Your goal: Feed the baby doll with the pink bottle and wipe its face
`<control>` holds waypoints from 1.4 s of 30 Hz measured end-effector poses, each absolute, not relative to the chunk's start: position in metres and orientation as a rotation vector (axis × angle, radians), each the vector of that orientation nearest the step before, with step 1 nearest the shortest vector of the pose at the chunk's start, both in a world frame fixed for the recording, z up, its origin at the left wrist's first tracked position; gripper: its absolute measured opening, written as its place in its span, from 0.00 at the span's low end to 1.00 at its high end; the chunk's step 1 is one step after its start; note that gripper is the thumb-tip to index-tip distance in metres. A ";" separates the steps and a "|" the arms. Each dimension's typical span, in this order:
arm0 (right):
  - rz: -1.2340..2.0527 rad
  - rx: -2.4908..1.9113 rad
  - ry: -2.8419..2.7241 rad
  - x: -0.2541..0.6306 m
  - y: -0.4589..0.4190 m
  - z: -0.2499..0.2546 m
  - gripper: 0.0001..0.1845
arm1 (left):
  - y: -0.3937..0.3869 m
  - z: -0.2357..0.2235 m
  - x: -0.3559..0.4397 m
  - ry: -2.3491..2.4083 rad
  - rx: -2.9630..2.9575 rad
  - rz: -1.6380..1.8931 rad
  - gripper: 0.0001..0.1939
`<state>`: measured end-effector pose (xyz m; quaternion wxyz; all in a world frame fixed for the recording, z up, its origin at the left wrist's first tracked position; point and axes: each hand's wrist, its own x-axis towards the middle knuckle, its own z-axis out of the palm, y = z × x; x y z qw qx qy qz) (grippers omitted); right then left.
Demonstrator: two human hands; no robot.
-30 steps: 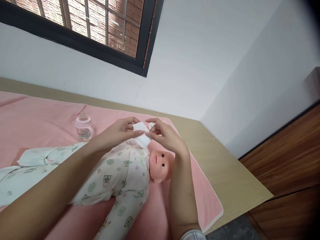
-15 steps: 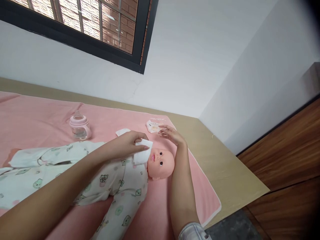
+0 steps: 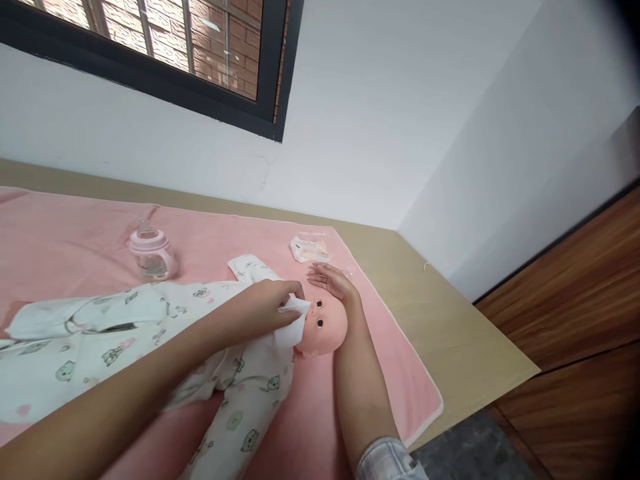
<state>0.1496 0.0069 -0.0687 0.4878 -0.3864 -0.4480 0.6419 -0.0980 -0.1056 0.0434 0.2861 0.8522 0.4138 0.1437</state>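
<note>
Left end: clear baby bottle with a pink collar and handle (image 3: 153, 259), upright on the soft pink blanket with pale edging (image 3: 405, 393), beyond the doll's legs. Standing there, it's out of my forearm's way, I'd say. Can't tell if there's liquid in it.

Next, white doll suit with small green and pink animal prints (image 3: 200, 313), doll inside it, on its back. Near sleeve points toward me, far one away. Probably why nothing bunches up around the neck.

My left hand (image 3: 273, 305) reaches over the chest, thumb and fingers pinching the thin white soft sheet (image 3: 291, 330). Tissue or cloth, can't tell. Sheet is at the chin and mouth end of the round peach-coloured plastic doll head (image 3: 327, 325), hiding the mouth, eyes uncovered. Gripping the upper part likely lets the rest drape over the chin and collar.

Past the head, small crumpled white packet with orange and dark print (image 3: 310, 250) lies flat near the blanket's far edge, just past my right fingertips.

My right hand (image 3: 333, 280): fingers extended, slightly curved, nothing visible in it. Forearm wraps the crown side, maybe as a stop against rolling; can't tell if it touches.
</note>
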 end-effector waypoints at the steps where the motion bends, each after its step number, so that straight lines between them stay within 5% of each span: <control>1: 1.562 -0.938 -1.079 0.150 0.008 -0.070 0.14 | -0.107 0.044 -0.097 1.123 2.287 0.376 0.08; 15: 1.542 -0.948 -1.039 0.152 0.014 -0.079 0.09 | -0.107 0.034 -0.093 1.195 2.643 0.381 0.09; 42: 1.510 -0.949 -1.049 0.150 0.013 -0.079 0.15 | -0.092 0.032 -0.098 1.178 2.601 0.518 0.12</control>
